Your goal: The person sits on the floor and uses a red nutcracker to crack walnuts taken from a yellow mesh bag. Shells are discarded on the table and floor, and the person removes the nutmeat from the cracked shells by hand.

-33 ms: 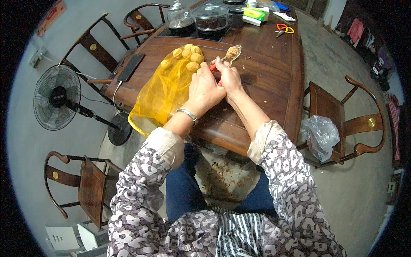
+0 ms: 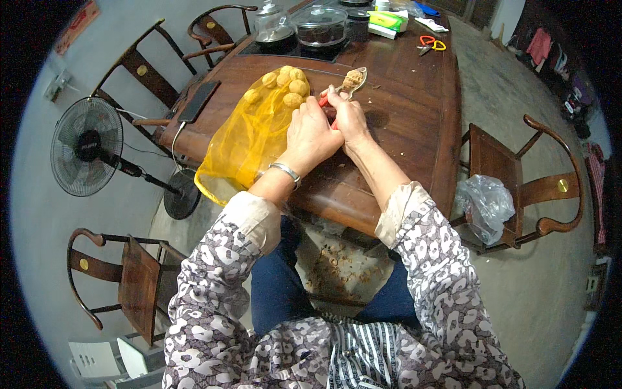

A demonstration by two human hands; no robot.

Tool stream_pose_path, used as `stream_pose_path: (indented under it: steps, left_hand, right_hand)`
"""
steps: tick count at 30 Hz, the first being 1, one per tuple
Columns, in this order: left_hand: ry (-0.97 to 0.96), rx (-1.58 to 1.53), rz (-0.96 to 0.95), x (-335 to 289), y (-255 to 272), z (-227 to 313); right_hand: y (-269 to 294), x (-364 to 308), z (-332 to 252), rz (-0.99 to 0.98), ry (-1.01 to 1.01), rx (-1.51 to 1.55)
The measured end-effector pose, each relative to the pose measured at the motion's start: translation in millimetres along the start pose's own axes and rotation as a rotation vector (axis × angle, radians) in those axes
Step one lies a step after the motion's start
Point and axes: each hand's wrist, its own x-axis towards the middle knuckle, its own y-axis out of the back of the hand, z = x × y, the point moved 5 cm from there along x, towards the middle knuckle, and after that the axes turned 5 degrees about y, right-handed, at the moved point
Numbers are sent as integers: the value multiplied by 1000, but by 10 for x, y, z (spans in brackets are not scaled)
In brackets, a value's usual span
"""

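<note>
Glossy wooden table (image 2: 414,91), sheer plastic-looking mesh bag (image 2: 249,139), rough-shelled nut (image 2: 353,79), metal-headed tool (image 2: 323,102).

Nuts (image 2: 293,100) in bag (image 2: 246,142), nutcracker (image 2: 323,102) right

Room light here is moderate; a soft shadow falls on the table (image 2: 414,97) between the right hand (image 2: 350,122) and the right edge. Fisheye view: outer lines bend, corners blacken

My left hand (image 2: 312,134) and right hand (image 2: 350,120) wrap around a red-handled nutcracker (image 2: 323,101), with a walnut (image 2: 353,79) set in its metal end. To the left, a yellow mesh bag (image 2: 249,142) holding more walnuts (image 2: 293,100) lies on the wooden table (image 2: 414,84); brown fragments (image 2: 334,262) litter the floor (image 2: 538,285) between my legs (image 2: 277,285).
</note>
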Motion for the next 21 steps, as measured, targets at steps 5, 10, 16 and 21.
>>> stream_pose_path:
  steps: [5,10,16,21]
  left_hand:
    - [-82,-13,34,8,-20,8]
    - [-13,-7,-58,-23,17,-13]
    - [79,153,-209,15,-13,-50]
    - [95,151,-231,24,-26,-10]
  right_hand:
    - [-45,-36,-29,-32,40,54]
    - [-72,-83,-2,-70,-68,103]
    - [-22,-71,57,-30,-132,-22]
    - [19,-5,86,-20,-185,-87]
